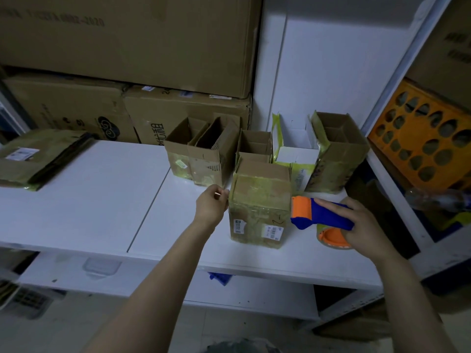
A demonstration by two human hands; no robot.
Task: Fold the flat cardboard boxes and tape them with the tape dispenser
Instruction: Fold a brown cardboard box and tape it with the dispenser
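A small cardboard box [258, 202], closed on top and wrapped in yellowish tape, stands on the white shelf [102, 200] near its front edge. My left hand [212, 206] rests against the box's upper left edge, fingers curled. My right hand [362, 225] grips a blue and orange tape dispenser [318, 215], whose orange roller end points at the box's right side, close to it. The tape roll under the dispenser is partly hidden by my hand. A stack of flat boxes [38, 156] lies at the shelf's far left.
Several folded open-topped boxes [204, 149] stand in a row behind the taped box, one with a white inside [297, 149]. Large cartons [127, 47] are stacked at the back. An orange crate [423, 141] sits in the rack to the right.
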